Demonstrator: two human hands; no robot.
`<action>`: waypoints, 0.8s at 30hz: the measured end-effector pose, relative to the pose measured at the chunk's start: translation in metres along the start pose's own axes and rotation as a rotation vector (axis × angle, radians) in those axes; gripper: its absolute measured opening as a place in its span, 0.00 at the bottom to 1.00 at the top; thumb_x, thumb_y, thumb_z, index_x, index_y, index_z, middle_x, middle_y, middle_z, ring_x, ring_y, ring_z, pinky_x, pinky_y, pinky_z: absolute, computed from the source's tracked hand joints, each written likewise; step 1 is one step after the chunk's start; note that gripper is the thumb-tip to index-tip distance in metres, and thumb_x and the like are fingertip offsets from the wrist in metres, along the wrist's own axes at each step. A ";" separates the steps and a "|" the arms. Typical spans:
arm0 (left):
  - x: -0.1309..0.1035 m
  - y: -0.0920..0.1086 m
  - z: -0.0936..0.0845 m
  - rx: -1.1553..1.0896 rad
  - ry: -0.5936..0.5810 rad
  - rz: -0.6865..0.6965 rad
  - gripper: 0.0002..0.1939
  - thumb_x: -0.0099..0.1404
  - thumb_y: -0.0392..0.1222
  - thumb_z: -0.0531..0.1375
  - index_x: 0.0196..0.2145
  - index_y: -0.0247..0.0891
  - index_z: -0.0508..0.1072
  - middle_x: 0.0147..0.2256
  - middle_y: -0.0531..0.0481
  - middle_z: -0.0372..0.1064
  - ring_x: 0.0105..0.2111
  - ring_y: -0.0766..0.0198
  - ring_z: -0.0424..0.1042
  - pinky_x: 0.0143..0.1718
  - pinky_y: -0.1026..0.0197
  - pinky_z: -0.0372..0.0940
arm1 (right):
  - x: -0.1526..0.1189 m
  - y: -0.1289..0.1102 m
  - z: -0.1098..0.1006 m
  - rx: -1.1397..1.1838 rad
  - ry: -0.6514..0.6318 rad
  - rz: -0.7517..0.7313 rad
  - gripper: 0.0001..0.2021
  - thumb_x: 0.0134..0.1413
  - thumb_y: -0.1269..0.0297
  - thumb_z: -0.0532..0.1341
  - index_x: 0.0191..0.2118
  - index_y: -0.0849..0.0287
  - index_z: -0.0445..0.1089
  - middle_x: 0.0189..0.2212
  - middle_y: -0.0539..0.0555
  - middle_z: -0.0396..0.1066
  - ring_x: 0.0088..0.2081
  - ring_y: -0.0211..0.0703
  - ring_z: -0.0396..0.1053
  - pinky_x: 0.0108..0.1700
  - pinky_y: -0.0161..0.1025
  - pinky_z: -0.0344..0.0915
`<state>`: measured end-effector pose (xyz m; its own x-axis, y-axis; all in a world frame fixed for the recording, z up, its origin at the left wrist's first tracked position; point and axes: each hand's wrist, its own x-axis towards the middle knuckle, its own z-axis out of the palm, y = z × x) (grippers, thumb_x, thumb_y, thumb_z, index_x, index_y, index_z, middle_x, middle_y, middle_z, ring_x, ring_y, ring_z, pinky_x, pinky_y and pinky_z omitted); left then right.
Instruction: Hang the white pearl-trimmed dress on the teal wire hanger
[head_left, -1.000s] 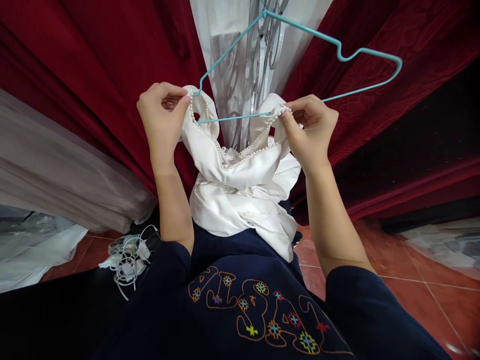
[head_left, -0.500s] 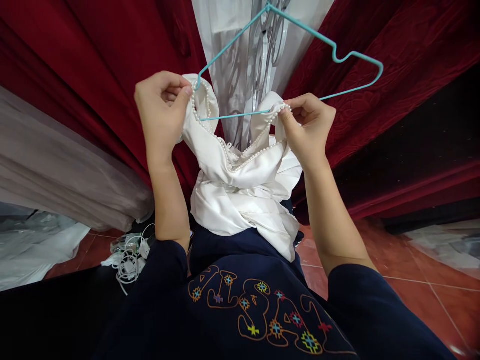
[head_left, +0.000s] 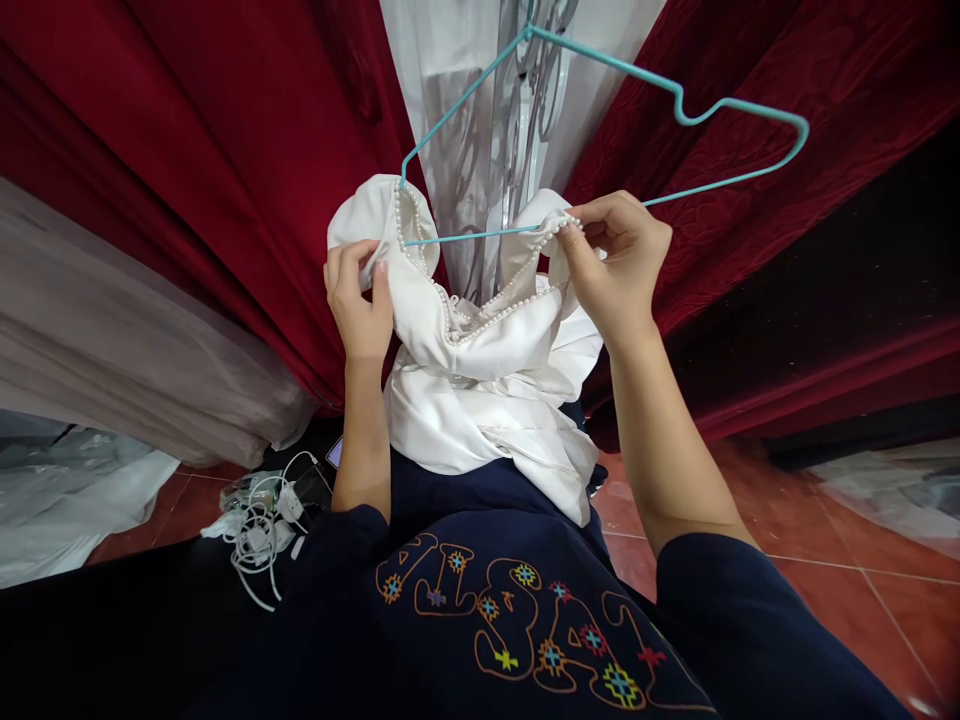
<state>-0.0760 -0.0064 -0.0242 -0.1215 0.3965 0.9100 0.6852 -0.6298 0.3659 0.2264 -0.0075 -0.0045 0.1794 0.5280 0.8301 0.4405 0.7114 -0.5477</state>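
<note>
A white dress with a pearl-beaded neckline lies bunched over my lap, its upper part raised in front of me. One end of a light blue hanger is inside the dress's left shoulder, and its lower bar crosses the neck opening. My left hand pinches the white fabric below that shoulder, thumb and fingers on either side of a fold. Between thumb and fingers, my right hand grips the beaded edge of the other shoulder. The hanger's right end sticks out bare beyond my right hand.
Red curtains hang on both sides, with a silver metal frame between them. White cables lie tangled at lower left on a black surface. Sheer white fabric rests near the red tiled floor.
My left hand has left the beaded shoulder edge and moved down to the fabric below it. The hanger has shifted slightly right and down. My right hand stays in place.
</note>
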 end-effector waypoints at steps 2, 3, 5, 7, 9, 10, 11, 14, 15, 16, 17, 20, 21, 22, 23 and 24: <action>-0.006 -0.008 0.005 0.011 0.096 -0.012 0.21 0.80 0.63 0.56 0.44 0.42 0.75 0.42 0.46 0.72 0.42 0.55 0.74 0.46 0.50 0.70 | 0.000 -0.003 -0.001 -0.020 -0.004 0.005 0.27 0.62 0.30 0.63 0.37 0.52 0.77 0.33 0.52 0.73 0.33 0.40 0.71 0.37 0.43 0.72; -0.007 -0.012 0.006 0.004 0.125 -0.022 0.22 0.80 0.63 0.56 0.42 0.42 0.75 0.40 0.47 0.72 0.41 0.56 0.73 0.44 0.51 0.70 | 0.000 -0.003 -0.001 -0.025 -0.006 0.007 0.27 0.62 0.30 0.63 0.37 0.52 0.77 0.33 0.52 0.73 0.33 0.40 0.71 0.37 0.43 0.72; -0.007 -0.015 0.006 -0.036 0.143 -0.046 0.21 0.80 0.62 0.56 0.41 0.42 0.74 0.39 0.48 0.72 0.40 0.58 0.73 0.44 0.53 0.69 | 0.000 -0.003 -0.001 -0.026 -0.007 0.011 0.27 0.62 0.30 0.64 0.37 0.52 0.77 0.33 0.52 0.73 0.33 0.40 0.71 0.39 0.44 0.73; -0.006 -0.012 0.003 -0.100 0.121 -0.069 0.20 0.80 0.60 0.57 0.42 0.42 0.74 0.39 0.48 0.72 0.40 0.58 0.74 0.44 0.55 0.69 | 0.000 -0.002 -0.001 -0.020 -0.005 0.020 0.25 0.62 0.32 0.64 0.37 0.52 0.77 0.32 0.52 0.72 0.32 0.40 0.70 0.39 0.44 0.74; -0.006 -0.007 -0.001 -0.179 0.070 -0.088 0.18 0.79 0.59 0.59 0.42 0.42 0.75 0.38 0.49 0.73 0.39 0.59 0.74 0.42 0.57 0.70 | 0.001 -0.001 0.000 -0.011 0.002 0.030 0.24 0.63 0.33 0.65 0.36 0.52 0.77 0.33 0.52 0.72 0.32 0.40 0.70 0.38 0.44 0.73; -0.006 -0.004 -0.004 -0.218 0.035 -0.100 0.18 0.78 0.59 0.60 0.42 0.42 0.76 0.37 0.49 0.73 0.38 0.59 0.74 0.40 0.58 0.69 | 0.001 -0.001 0.000 -0.005 0.006 0.030 0.24 0.63 0.34 0.65 0.36 0.52 0.77 0.33 0.52 0.73 0.32 0.40 0.69 0.38 0.44 0.72; -0.007 -0.002 -0.007 -0.254 0.000 -0.112 0.17 0.78 0.58 0.62 0.41 0.42 0.76 0.36 0.49 0.73 0.37 0.60 0.74 0.38 0.59 0.69 | 0.001 0.000 0.000 0.002 0.010 0.027 0.23 0.63 0.35 0.65 0.36 0.52 0.77 0.33 0.52 0.73 0.32 0.39 0.69 0.37 0.43 0.72; -0.009 -0.001 -0.015 -0.325 -0.058 -0.138 0.17 0.76 0.59 0.64 0.41 0.42 0.77 0.35 0.49 0.72 0.34 0.60 0.73 0.34 0.59 0.68 | 0.002 0.002 0.001 0.012 0.017 0.018 0.23 0.63 0.35 0.66 0.35 0.52 0.77 0.32 0.52 0.73 0.31 0.39 0.68 0.36 0.42 0.70; -0.010 -0.002 -0.018 -0.330 -0.061 -0.136 0.17 0.76 0.59 0.64 0.41 0.42 0.77 0.34 0.50 0.72 0.33 0.60 0.73 0.34 0.59 0.68 | 0.002 0.003 0.001 0.012 0.016 0.017 0.23 0.63 0.35 0.66 0.35 0.53 0.77 0.32 0.51 0.72 0.31 0.39 0.68 0.36 0.42 0.70; -0.010 -0.003 -0.020 -0.325 -0.058 -0.130 0.17 0.75 0.60 0.64 0.40 0.43 0.76 0.34 0.50 0.72 0.33 0.60 0.72 0.34 0.58 0.68 | 0.002 0.004 0.002 0.015 0.014 0.018 0.23 0.63 0.35 0.66 0.35 0.53 0.77 0.32 0.51 0.72 0.31 0.38 0.69 0.36 0.42 0.70; -0.009 -0.003 -0.022 -0.312 -0.049 -0.121 0.18 0.76 0.60 0.64 0.40 0.43 0.76 0.34 0.50 0.71 0.33 0.60 0.72 0.35 0.58 0.69 | 0.001 0.004 0.002 0.022 0.011 0.018 0.23 0.63 0.35 0.66 0.36 0.53 0.77 0.32 0.51 0.72 0.31 0.38 0.69 0.35 0.42 0.70; -0.006 0.005 -0.023 -0.214 0.057 -0.074 0.17 0.77 0.60 0.62 0.43 0.43 0.77 0.38 0.48 0.72 0.38 0.57 0.74 0.41 0.53 0.71 | 0.000 0.007 0.006 0.054 0.021 0.005 0.23 0.63 0.35 0.66 0.37 0.53 0.78 0.32 0.50 0.72 0.31 0.38 0.69 0.36 0.42 0.69; -0.005 0.012 -0.021 -0.173 0.107 -0.054 0.17 0.78 0.59 0.61 0.45 0.43 0.77 0.40 0.47 0.72 0.41 0.56 0.74 0.44 0.51 0.72 | -0.001 0.007 0.007 0.060 0.029 -0.002 0.23 0.63 0.35 0.66 0.37 0.53 0.78 0.32 0.50 0.72 0.31 0.37 0.69 0.35 0.42 0.69; -0.003 0.021 -0.018 -0.144 0.142 -0.031 0.16 0.79 0.58 0.60 0.47 0.43 0.77 0.43 0.45 0.73 0.44 0.54 0.74 0.47 0.48 0.72 | -0.001 0.008 0.007 0.059 0.035 -0.008 0.23 0.63 0.35 0.66 0.37 0.53 0.78 0.32 0.50 0.72 0.30 0.37 0.69 0.35 0.42 0.69; -0.001 0.032 -0.013 -0.137 0.143 -0.008 0.16 0.81 0.57 0.59 0.48 0.44 0.77 0.45 0.44 0.73 0.48 0.52 0.75 0.51 0.45 0.71 | -0.001 0.008 0.008 0.055 0.040 -0.011 0.23 0.63 0.35 0.66 0.36 0.53 0.77 0.32 0.50 0.71 0.30 0.37 0.69 0.35 0.42 0.68; 0.001 0.043 -0.006 -0.156 0.112 0.016 0.15 0.82 0.56 0.57 0.50 0.45 0.77 0.48 0.43 0.73 0.51 0.51 0.74 0.54 0.43 0.71 | -0.002 0.008 0.008 0.049 0.039 -0.011 0.23 0.63 0.36 0.66 0.36 0.54 0.77 0.32 0.50 0.71 0.31 0.37 0.69 0.35 0.41 0.68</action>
<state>-0.0510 -0.0378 -0.0062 -0.1968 0.3144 0.9287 0.5692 -0.7346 0.3693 0.2226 0.0012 -0.0112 0.2091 0.5025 0.8389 0.3991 0.7394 -0.5423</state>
